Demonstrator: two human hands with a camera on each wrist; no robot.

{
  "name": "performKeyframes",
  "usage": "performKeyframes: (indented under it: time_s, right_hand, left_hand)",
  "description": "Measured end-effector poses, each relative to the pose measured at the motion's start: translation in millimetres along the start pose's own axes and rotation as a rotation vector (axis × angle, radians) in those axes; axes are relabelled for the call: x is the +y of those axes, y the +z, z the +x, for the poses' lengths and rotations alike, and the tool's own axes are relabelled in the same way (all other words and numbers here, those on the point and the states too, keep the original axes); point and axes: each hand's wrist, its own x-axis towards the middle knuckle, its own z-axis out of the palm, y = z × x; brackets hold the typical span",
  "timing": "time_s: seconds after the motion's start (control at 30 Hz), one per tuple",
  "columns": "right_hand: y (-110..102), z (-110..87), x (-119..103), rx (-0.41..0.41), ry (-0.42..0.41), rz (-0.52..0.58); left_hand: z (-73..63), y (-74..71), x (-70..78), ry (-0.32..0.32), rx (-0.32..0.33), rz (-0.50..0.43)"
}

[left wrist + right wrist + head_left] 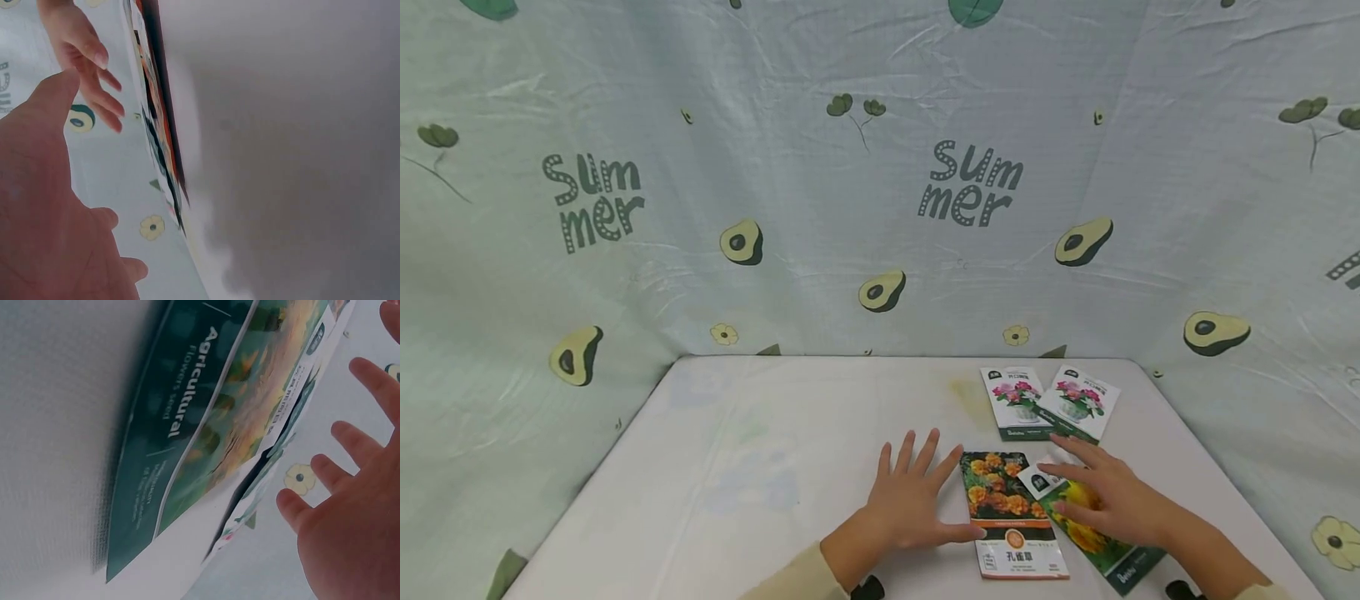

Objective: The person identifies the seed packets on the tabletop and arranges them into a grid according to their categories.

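My left hand (906, 508) is spread, fingers straight, beside the left edge of a seed packet with orange flowers (1006, 498). Its thumb tip overlaps that edge in the head view; whether it touches, I cannot tell. My right hand (1116, 496), fingers extended and apart, hovers over a seed packet with yellow flowers (1097, 546) and hides part of it. That packet lies tilted, its upper corner overlapping the orange-flower one. In the right wrist view the green end of the yellow-flower packet (181, 425) reads "Agricultural Flowers seed", and the right hand (356, 519) holds nothing.
Farther back on the white table (820, 408) lie two seed packets with pink flowers, the left one (1017, 400) partly under the right one (1081, 404). A pale curtain (805, 183) printed with avocados and "summer" hangs behind and around the table.
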Motion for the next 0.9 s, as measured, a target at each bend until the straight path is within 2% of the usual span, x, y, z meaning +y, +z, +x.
performKeyframes:
  time_s: [0.23, 0.4, 0.6, 0.9]
  right_hand:
    - [1, -2.7, -2, -0.064, 0.021, 0.027]
    - [0, -2.1, -1, -0.086, 0.034, 0.016]
    - [0, -1.0, 0, -0.148, 0.049, 0.054]
    - [2, 2.7, 1, -0.240, 0.057, 0.116]
  left_hand:
    - [5.1, 4.4, 19.6, -0.013, -0.046, -0.033]
    - [10.8, 4.5, 32.9, -0.001, -0.038, -0.040]
    - [17.7, 8.1, 44.1, 0.034, -0.053, -0.028]
    - [28.6, 12.5, 61.3, 0.032, -0.087, 0.022]
